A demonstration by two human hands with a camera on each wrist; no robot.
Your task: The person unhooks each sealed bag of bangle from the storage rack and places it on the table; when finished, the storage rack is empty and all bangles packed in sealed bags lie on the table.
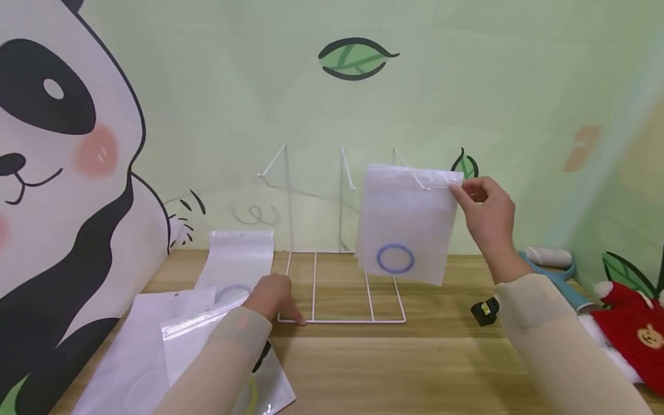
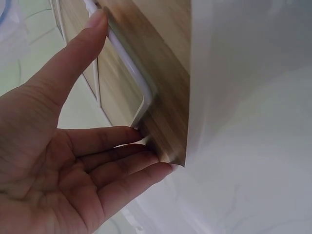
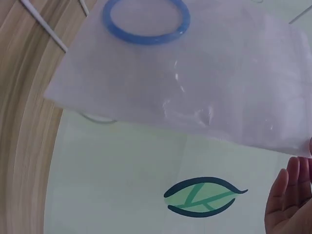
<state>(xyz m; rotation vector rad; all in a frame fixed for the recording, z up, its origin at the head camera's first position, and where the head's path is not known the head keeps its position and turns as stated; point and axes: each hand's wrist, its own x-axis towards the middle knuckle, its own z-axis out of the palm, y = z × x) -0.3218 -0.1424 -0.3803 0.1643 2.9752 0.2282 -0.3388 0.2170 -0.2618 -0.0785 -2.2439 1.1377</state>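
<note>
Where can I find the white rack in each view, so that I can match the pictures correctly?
Head: the rack stands near the centre, partly covered by a bag.
Left wrist: part of the rack shows in the upper left, its rounded corner near the middle.
Right wrist: only bars of the rack show clearly, at the top left.
Shared landmark: the wood-grain table appears in all three.

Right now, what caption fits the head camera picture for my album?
Right hand pinches a bag with a blue ring; left hand touches the white rack.
</note>
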